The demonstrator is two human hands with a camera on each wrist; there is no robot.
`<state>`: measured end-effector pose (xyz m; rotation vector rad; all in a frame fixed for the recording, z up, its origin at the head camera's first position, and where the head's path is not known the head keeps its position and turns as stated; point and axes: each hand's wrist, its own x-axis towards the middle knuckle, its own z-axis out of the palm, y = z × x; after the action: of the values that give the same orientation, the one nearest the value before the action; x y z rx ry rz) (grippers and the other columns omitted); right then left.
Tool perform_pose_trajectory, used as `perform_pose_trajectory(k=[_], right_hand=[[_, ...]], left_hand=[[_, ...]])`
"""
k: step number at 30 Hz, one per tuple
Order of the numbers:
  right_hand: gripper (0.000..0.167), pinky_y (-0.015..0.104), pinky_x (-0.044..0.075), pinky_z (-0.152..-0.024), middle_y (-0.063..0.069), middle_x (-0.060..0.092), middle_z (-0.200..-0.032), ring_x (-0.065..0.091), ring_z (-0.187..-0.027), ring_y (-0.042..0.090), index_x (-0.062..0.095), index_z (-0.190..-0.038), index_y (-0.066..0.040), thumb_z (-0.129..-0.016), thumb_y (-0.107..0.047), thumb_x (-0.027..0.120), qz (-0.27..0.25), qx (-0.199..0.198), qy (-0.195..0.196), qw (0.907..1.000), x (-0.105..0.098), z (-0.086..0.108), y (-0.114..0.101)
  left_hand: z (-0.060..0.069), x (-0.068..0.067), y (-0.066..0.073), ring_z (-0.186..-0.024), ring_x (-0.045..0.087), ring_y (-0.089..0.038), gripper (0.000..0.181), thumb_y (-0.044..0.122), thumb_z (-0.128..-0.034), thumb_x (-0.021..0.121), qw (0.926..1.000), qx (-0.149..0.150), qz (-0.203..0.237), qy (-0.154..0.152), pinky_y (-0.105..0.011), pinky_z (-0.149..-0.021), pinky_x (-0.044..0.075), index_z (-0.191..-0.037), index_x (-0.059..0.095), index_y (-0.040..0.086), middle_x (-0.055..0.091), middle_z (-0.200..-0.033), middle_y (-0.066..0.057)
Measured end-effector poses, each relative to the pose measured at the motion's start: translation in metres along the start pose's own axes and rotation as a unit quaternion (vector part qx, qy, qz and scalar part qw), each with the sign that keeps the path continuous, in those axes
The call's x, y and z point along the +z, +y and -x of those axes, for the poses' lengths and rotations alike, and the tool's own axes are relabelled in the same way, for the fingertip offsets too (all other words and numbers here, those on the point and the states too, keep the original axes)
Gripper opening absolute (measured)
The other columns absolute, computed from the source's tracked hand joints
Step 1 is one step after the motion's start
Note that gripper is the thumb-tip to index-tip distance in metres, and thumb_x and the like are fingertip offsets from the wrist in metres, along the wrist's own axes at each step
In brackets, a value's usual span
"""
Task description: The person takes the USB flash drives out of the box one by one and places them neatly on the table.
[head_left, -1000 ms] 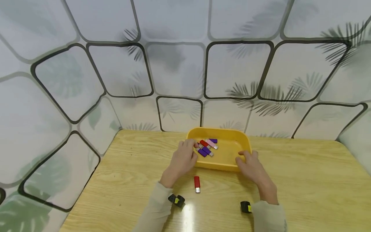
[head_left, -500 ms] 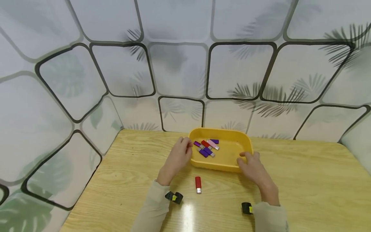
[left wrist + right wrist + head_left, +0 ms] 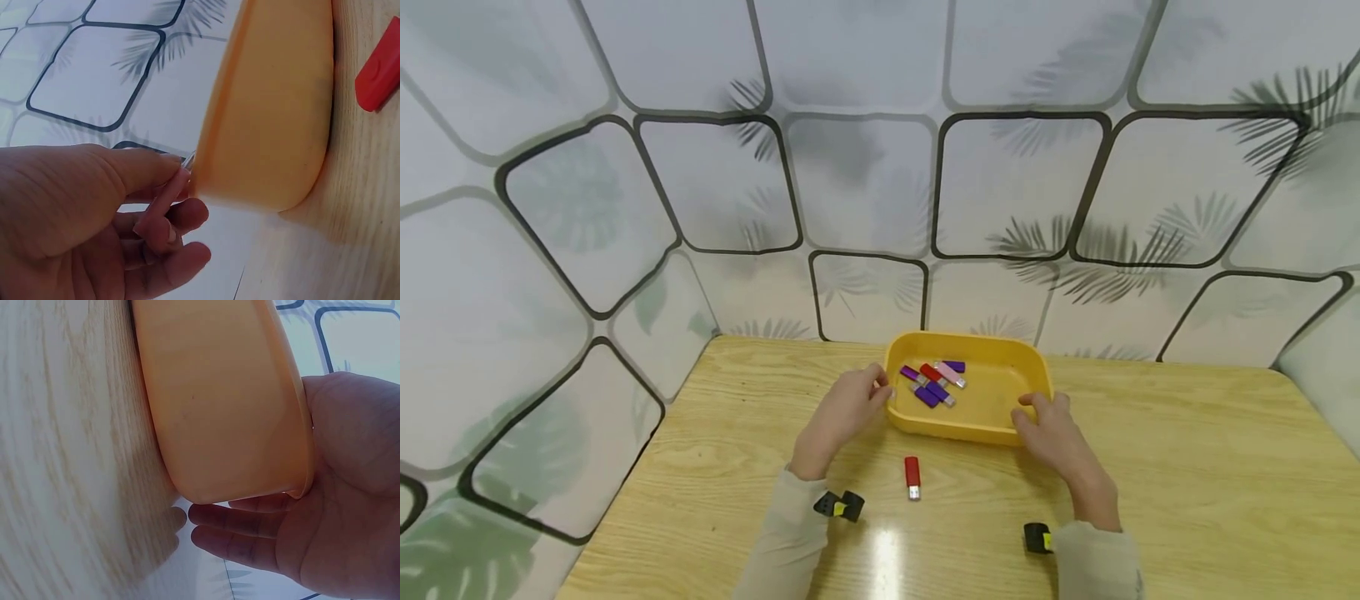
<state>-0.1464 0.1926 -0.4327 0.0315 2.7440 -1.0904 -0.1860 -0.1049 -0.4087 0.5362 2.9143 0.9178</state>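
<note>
My left hand [image 3: 838, 412] is at the left end of a yellow plastic tray [image 3: 992, 392]. It pinches a pink USB stick [image 3: 164, 199] between thumb and fingers, the metal plug pointing at the tray's rim. In the head view that stick is mostly hidden by the hand. My right hand [image 3: 1060, 437] grips the tray's right end, thumb at the rim and fingers against the outer wall, as the right wrist view shows. Inside the tray, toward its left, lie several USB sticks: purple ones [image 3: 927, 395], a red one [image 3: 931, 374] and another pink one [image 3: 951, 374].
A red USB stick [image 3: 912, 475] lies on the wooden table [image 3: 715, 467] in front of the tray, its metal plug facing me. Behind the tray rises a patterned backdrop [image 3: 865, 183], which also stands along the left side.
My left hand has drawn back from over the tray's left end to just outside its left rim, moving left and slightly toward me. The right hand stays at the tray.
</note>
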Motion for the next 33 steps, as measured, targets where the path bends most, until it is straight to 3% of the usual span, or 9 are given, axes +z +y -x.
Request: perform_pose_trajectory(k=[7,14,28,33], right_hand=[[0.046,0.062,0.039,-0.098,0.041,0.019,-0.136,0.048,-0.113,0.051,0.047,-0.133,0.011,-0.102,-0.023,0.045,-0.001,0.003,0.001,1.0,0.004,0.005,0.006],[0.045,0.059,0.042,-0.094,0.038,0.025,-0.13,0.052,-0.106,0.046,0.05,-0.131,0.011,-0.101,-0.022,0.047,-0.005,0.001,0.006,1.0,0.015,0.012,0.01],[0.047,0.059,0.042,-0.093,0.037,0.024,-0.132,0.052,-0.104,0.044,0.046,-0.135,0.01,-0.103,-0.024,0.043,0.003,-0.007,0.009,0.9999,0.002,0.003,0.003],[0.048,0.058,0.042,-0.094,0.034,0.024,-0.132,0.052,-0.105,0.043,0.046,-0.136,0.009,-0.103,-0.025,0.043,-0.007,-0.006,0.007,0.9999,-0.001,0.001,0.0]], left_hand=[[0.009,0.003,0.002,-0.069,0.053,-0.013,0.014,0.02,-0.1014,0.058,0.9981,0.01,-0.032,-0.052,-0.028,-0.063,0.046,-0.108,0.062,0.009,0.064,-0.084,-0.001],[0.018,0.014,0.001,-0.065,0.048,-0.011,0.009,0.014,-0.1008,0.055,0.9965,0.046,-0.041,-0.057,-0.025,-0.058,0.041,-0.096,0.061,0.01,0.057,-0.077,0.003],[0.003,0.013,0.008,-0.054,0.043,-0.01,0.015,0.019,-0.1041,0.045,0.996,0.022,-0.067,-0.054,-0.025,-0.049,0.034,-0.097,0.054,0.009,0.045,-0.065,0.002],[-0.001,0.011,0.009,-0.055,0.045,-0.012,0.02,0.02,-0.1067,0.039,0.9962,0.009,-0.06,-0.063,-0.027,-0.048,0.036,-0.115,0.051,0.006,0.05,-0.067,-0.001]])
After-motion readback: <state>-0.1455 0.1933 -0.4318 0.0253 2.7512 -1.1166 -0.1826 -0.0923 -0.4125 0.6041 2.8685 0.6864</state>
